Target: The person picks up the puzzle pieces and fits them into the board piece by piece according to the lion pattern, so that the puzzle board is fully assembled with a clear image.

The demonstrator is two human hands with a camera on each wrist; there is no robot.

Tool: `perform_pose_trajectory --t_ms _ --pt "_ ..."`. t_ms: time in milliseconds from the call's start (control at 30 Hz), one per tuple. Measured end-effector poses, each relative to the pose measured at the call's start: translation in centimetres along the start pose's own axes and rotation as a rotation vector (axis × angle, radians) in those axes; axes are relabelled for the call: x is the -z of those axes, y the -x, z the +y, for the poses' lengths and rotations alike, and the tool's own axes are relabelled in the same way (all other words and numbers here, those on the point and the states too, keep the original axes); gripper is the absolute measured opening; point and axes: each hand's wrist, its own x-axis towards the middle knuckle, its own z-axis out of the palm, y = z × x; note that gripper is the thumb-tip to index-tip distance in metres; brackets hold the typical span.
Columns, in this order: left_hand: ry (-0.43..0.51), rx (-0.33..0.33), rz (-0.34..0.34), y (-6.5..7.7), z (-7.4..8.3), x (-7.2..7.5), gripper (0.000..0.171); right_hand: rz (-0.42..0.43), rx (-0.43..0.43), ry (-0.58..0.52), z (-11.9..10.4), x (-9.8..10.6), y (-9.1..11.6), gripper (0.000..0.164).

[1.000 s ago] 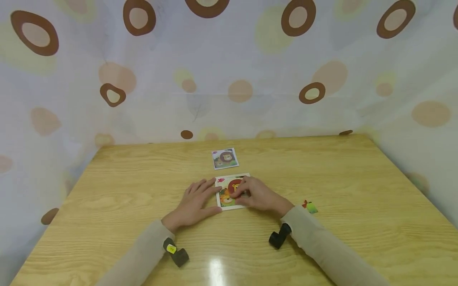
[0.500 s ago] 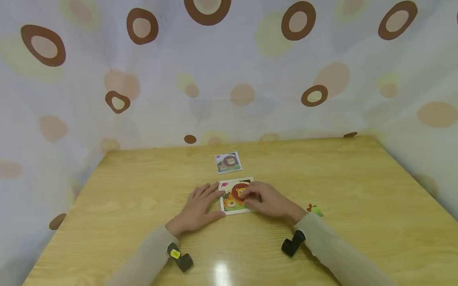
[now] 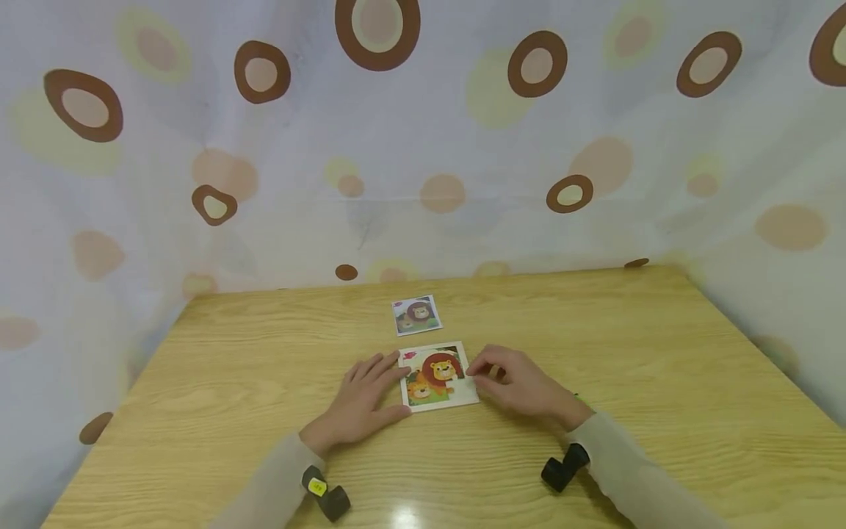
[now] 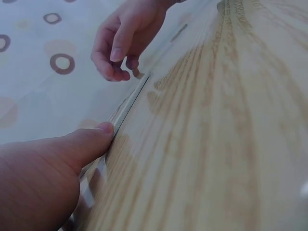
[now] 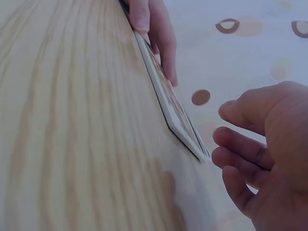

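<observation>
A square jigsaw puzzle with a lion picture lies in a white tray in the head view. Its lower right part shows a bare white tray floor. My left hand lies spread along the tray's left side, fingertips on the rim and thumb at the near corner. Just off the tray's right edge hovers my right hand, its fingers loosely bent. In the right wrist view a gap shows between its thumb and fingers, with nothing in it. A green puzzle piece peeks out behind the right wrist, mostly hidden.
Behind the tray lies a small picture card with the same lion scene. The wooden table reaches back to a patterned curtain. Each wrist wears a black camera band.
My right hand has drawn back from the puzzle to the right, uncovering the lion's face and the bare corner. The green piece is now mostly covered by that arm. My left hand stays put.
</observation>
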Motion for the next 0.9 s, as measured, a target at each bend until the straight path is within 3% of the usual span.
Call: perform_pose_trajectory --t_ms 233,433,667,900 --pt "0.000 0.000 -0.012 0.2 0.0 -0.1 0.062 0.106 -0.028 0.029 1.1 1.9 3.6 0.010" --pt "0.017 0.003 0.002 0.1 0.0 0.1 0.062 0.149 -0.049 0.069 1.6 3.8 5.7 0.013" --pt "0.025 0.016 -0.010 0.3 0.0 0.0 0.063 0.077 -0.044 0.122 1.8 5.8 6.7 0.018" --pt "0.011 0.019 -0.006 0.2 0.0 0.0 0.063 -0.029 -0.071 0.330 2.1 7.1 7.4 0.028"
